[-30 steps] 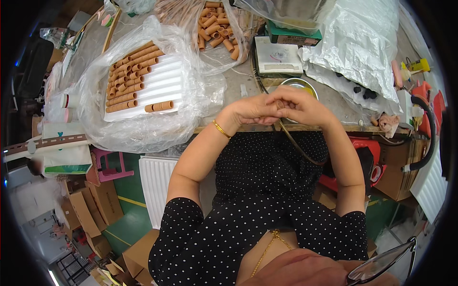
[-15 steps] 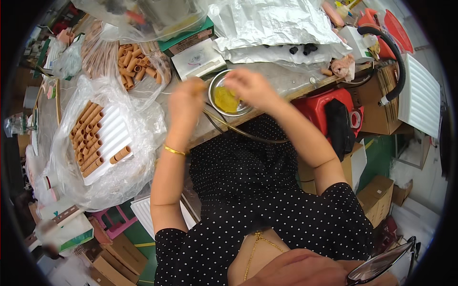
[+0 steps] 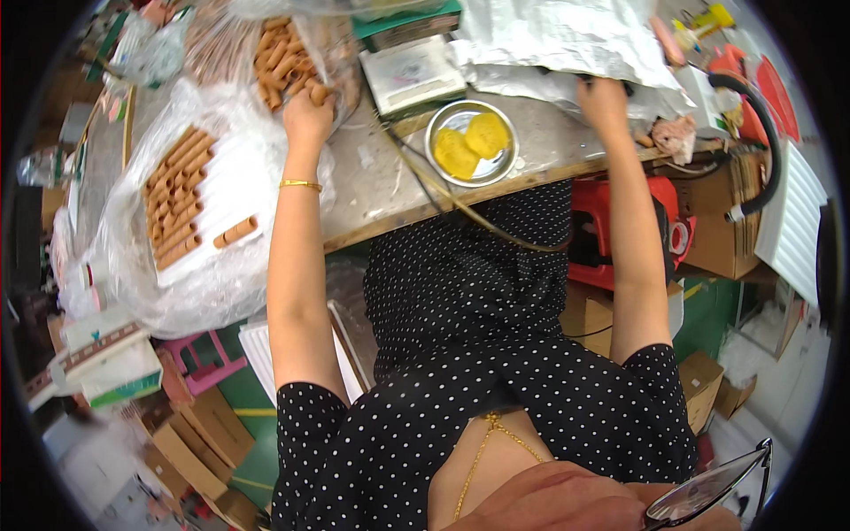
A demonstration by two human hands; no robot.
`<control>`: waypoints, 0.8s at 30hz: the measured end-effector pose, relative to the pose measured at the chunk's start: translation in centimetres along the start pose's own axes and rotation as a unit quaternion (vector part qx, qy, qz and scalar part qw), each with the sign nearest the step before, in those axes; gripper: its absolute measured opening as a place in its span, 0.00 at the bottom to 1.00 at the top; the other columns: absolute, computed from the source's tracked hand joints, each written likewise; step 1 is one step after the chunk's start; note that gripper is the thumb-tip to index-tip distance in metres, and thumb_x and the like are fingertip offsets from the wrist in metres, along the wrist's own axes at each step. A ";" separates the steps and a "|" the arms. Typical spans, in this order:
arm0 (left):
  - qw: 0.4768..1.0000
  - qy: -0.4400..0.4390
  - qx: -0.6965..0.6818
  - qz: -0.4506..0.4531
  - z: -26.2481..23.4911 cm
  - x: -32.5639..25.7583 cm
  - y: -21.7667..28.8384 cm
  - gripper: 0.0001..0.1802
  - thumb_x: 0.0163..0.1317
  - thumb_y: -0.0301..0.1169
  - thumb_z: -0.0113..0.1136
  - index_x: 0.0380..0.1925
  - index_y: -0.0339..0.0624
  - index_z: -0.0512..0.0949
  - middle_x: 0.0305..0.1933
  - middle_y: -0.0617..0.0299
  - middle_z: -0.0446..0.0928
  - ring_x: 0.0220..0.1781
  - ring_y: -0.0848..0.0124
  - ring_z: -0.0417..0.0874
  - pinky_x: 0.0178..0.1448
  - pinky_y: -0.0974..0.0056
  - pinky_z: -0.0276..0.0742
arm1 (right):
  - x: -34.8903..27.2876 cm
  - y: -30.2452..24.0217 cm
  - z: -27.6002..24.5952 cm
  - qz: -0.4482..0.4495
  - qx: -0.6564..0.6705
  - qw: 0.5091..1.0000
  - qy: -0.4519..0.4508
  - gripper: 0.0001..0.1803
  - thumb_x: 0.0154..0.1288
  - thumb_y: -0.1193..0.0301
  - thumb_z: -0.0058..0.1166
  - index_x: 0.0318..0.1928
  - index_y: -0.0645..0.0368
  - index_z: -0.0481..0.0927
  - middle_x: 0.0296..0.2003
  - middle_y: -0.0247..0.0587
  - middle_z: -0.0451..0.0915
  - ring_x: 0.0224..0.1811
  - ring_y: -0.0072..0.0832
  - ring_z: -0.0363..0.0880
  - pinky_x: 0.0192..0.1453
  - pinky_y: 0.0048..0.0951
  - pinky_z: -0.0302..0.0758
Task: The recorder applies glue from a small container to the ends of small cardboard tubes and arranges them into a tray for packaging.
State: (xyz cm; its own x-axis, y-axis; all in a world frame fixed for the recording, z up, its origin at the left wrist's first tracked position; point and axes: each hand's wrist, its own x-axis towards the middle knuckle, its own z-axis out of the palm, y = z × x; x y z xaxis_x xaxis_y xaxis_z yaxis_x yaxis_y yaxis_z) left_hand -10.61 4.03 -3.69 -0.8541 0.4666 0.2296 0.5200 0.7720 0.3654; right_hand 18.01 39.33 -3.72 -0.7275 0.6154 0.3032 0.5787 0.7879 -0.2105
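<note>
Reaching: both your arms are stretched out over the bench [image 3: 372,181], one to each side of the metal dish [image 3: 471,143].
Left hand: your left hand [image 3: 308,113] is at the mouth of the clear bag of brown tubes [image 3: 285,55], fingers curled and pinched on one brown tube [image 3: 317,92] at the bag's near edge.
Left wrist: gold bangle [image 3: 300,184] sits just below the hand.
Right hand: your right hand [image 3: 602,99] is up at the edge of the crumpled silver foil sheet [image 3: 558,35], touching it; fingers are tucked under the foil, so can't tell if they're spread or closed.
Dish: round, shiny, on the bench between your two hands, holding two yellow pads side by side, touching.
Tray: white ribbed tray [image 3: 208,203] lies on a big clear plastic bag left of your left arm, well apart from the hand; brown tubes are racked along its far-left side, plus a loose pair near the middle.
Behind dish: small white scale [image 3: 414,73] just beyond it, near the tube bag.
Cable: thin brown cord [image 3: 460,208] runs off the bench edge past the dish.
Right side: red stool [image 3: 611,230] below the bench edge, beside your right forearm.
</note>
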 end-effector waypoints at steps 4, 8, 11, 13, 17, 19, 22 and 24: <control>0.980 -0.001 -0.191 -0.063 -1.3 -1.0 -2.6 0.12 0.52 0.34 0.64 0.34 0.41 0.80 0.26 0.55 0.80 0.32 0.64 0.82 0.41 0.63 0.75 | -3.9 -0.4 -2.9 0.004 0.054 0.998 0.044 0.14 0.55 0.76 0.53 0.44 0.63 0.75 0.40 0.55 0.75 0.41 0.49 0.75 0.46 0.41 0.72; 0.878 0.073 -0.454 -0.130 -1.5 -2.2 -3.5 0.17 0.55 0.27 0.64 0.42 0.28 0.73 0.34 0.58 0.78 0.32 0.72 0.81 0.34 0.74 0.77 | -5.3 -5.8 -3.0 0.015 0.344 0.938 -0.031 0.15 0.55 0.73 0.60 0.44 0.61 0.76 0.34 0.39 0.79 0.33 0.24 0.76 0.40 0.25 0.75; 0.917 0.143 -0.362 -0.084 0.0 -2.6 -4.3 0.17 0.54 0.28 0.65 0.42 0.30 0.73 0.34 0.59 0.78 0.32 0.74 0.80 0.36 0.72 0.77 | -6.1 -12.6 -3.1 -0.128 0.368 0.907 -0.159 0.11 0.55 0.74 0.58 0.40 0.61 0.77 0.35 0.39 0.78 0.36 0.29 0.78 0.40 0.28 0.75; 0.906 0.100 -0.407 -0.056 1.2 -3.3 -3.6 0.19 0.53 0.28 0.66 0.43 0.31 0.74 0.34 0.61 0.77 0.33 0.76 0.78 0.38 0.73 0.75 | -6.1 -15.4 -2.2 -0.237 0.311 0.907 -0.153 0.12 0.53 0.77 0.56 0.40 0.61 0.76 0.37 0.42 0.76 0.39 0.36 0.76 0.46 0.31 0.74; 0.909 -0.096 -0.400 -0.072 2.2 -3.9 0.8 0.19 0.53 0.32 0.67 0.41 0.32 0.76 0.33 0.63 0.78 0.33 0.78 0.76 0.38 0.74 0.73 | -5.9 -16.7 -0.3 -0.324 0.209 0.910 -0.154 0.13 0.51 0.77 0.56 0.40 0.61 0.76 0.39 0.44 0.75 0.45 0.43 0.73 0.49 0.37 0.72; 0.909 -0.116 -0.390 -0.086 3.1 -3.1 0.4 0.19 0.51 0.33 0.68 0.40 0.34 0.78 0.35 0.60 0.80 0.35 0.75 0.78 0.41 0.71 0.74 | -5.9 -17.3 0.3 -0.338 0.181 0.909 -0.165 0.14 0.50 0.77 0.56 0.40 0.61 0.76 0.39 0.44 0.75 0.45 0.43 0.73 0.49 0.38 0.72; 0.920 -0.130 -0.353 -0.108 0.6 -4.1 2.9 0.17 0.49 0.34 0.68 0.38 0.38 0.80 0.35 0.59 0.81 0.36 0.72 0.80 0.44 0.68 0.74 | -6.0 -17.2 1.0 -0.344 0.132 0.915 -0.164 0.11 0.50 0.75 0.56 0.37 0.61 0.76 0.37 0.45 0.75 0.44 0.43 0.74 0.47 0.39 0.72; 0.939 0.006 -0.342 -0.040 -0.1 -4.8 2.4 0.14 0.49 0.30 0.67 0.38 0.39 0.81 0.34 0.61 0.81 0.36 0.74 0.79 0.45 0.69 0.75 | -5.7 -17.6 1.1 -0.348 0.120 0.918 -0.147 0.08 0.50 0.73 0.56 0.33 0.61 0.77 0.35 0.46 0.75 0.42 0.43 0.75 0.44 0.40 0.73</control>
State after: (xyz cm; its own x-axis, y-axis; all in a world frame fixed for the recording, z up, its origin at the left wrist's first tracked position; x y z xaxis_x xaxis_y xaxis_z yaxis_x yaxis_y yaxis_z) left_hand -5.28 3.61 -3.87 -0.8925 0.4115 0.1847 0.3398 0.3442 0.8752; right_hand 11.54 21.99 -2.74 -0.9788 -0.0873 0.1853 -0.1362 0.9529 -0.2709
